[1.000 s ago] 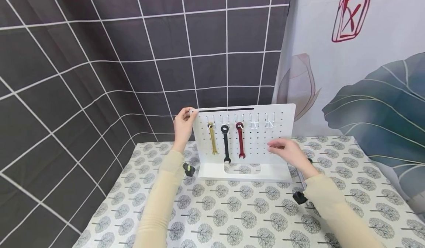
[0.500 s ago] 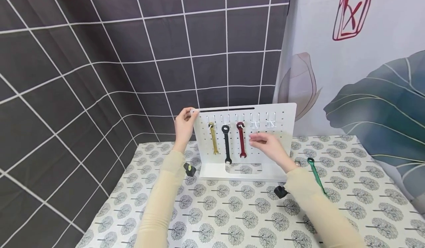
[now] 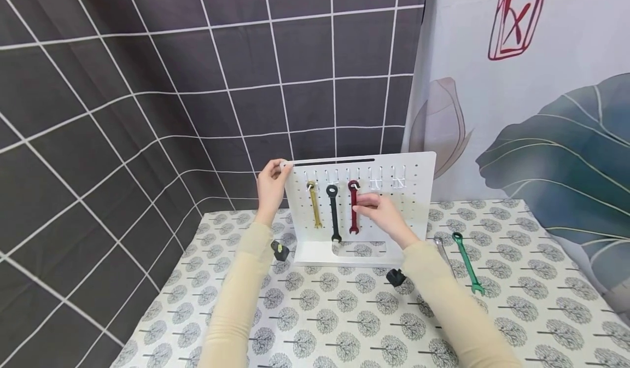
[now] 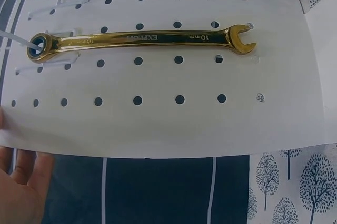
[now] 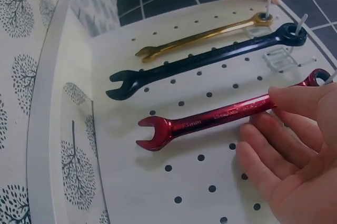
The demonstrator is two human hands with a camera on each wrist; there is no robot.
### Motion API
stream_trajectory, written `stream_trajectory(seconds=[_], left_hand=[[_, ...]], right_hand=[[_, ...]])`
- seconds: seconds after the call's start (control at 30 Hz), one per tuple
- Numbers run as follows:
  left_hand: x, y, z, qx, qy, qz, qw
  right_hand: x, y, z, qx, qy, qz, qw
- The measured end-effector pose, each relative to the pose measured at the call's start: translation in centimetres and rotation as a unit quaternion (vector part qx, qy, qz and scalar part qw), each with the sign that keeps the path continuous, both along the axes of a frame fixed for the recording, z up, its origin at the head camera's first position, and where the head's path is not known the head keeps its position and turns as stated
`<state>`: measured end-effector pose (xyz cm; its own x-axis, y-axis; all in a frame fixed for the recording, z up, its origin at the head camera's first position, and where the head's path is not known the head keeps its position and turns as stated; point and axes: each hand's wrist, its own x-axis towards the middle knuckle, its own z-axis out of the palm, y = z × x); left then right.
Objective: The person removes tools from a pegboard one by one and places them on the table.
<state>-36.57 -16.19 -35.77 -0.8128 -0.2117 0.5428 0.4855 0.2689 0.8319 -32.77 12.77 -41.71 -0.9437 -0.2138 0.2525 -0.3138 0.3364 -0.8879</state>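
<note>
A white pegboard stand [image 3: 420, 182] stands upright on the table. On its hooks hang a gold combination wrench [image 3: 314, 205], a black one [image 3: 335, 215] and a red one [image 3: 354, 209]. My left hand [image 3: 270, 187] grips the board's upper left corner, thumb in front. My right hand [image 3: 384, 215] pinches the red wrench by its upper shank; in the right wrist view the thumb lies over the shank and the other fingers sit beside and behind it. The red wrench's ring end is still on its hook. The left wrist view shows the gold wrench [image 4: 142, 39] close up, marked 10mm.
Two bare wire hooks [image 3: 376, 179] are on the board right of the red wrench. On the tree-print tablecloth [image 3: 344, 324] to the right lie a green wrench [image 3: 468, 264] and a silver wrench [image 3: 442, 249], partly behind the right sleeve. A dark gridded curtain [image 3: 246, 111] hangs behind.
My right hand has moved left across the board and taken hold of the red wrench. The green and silver wrenches have come out from behind the right arm. My left hand has stayed put.
</note>
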Motion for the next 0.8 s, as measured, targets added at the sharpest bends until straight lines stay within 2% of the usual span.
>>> stream_trajectory(seconds=[0.27, 0.43, 0.63, 0.8], left_hand=[[0.0, -0.1, -0.3, 0.004, -0.001, 0.002, 1.0000], [0.1, 0.0, 0.0, 0.008, -0.006, 0.004, 0.9999], [0.1, 0.1, 0.1, 0.006, -0.010, 0.005, 0.9999], [0.1, 0.1, 0.1, 0.000, -0.009, 0.006, 0.9999]], right_hand=[[0.1, -0.9, -0.3, -0.020, -0.013, -0.011, 0.9997], [0.2, -0.9, -0.2, -0.027, -0.021, -0.026, 0.9991], [0.7, -1.0, 0.0, -0.070, -0.028, 0.002, 0.9972], [1.2, -0.9, 0.1, -0.082, -0.024, 0.012, 0.9962]])
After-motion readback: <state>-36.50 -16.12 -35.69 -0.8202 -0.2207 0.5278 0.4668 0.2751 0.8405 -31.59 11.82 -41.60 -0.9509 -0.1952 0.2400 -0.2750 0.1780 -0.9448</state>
